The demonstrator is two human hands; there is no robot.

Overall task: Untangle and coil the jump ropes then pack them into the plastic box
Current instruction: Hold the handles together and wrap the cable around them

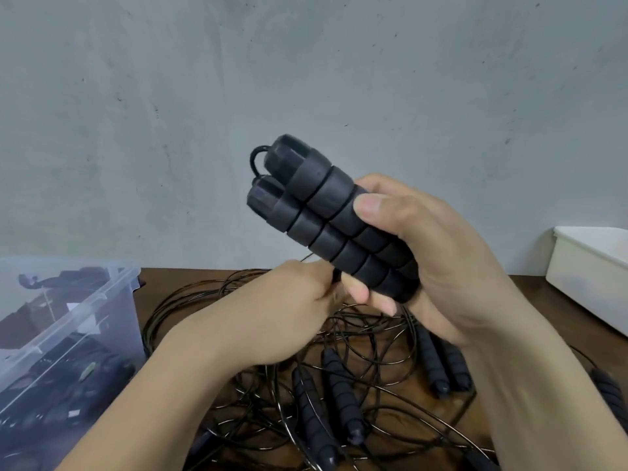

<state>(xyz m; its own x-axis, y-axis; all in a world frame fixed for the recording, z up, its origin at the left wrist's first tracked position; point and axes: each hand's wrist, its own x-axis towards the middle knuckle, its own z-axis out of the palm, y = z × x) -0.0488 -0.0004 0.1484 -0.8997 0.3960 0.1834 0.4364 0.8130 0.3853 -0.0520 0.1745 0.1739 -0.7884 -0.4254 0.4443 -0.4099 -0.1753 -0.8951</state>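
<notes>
My right hand grips two black ribbed foam jump rope handles side by side, raised in front of the wall, their capped ends pointing up and left. A short loop of black cord shows at the upper cap. Just below the handles, my left hand pinches a thin black cord. On the brown table beneath lies a tangle of black jump ropes with several more foam handles. The clear plastic box stands at the left and holds dark items.
A white plastic tub sits at the table's back right. A grey wall rises right behind the table. One more black handle lies at the right edge, near my right forearm.
</notes>
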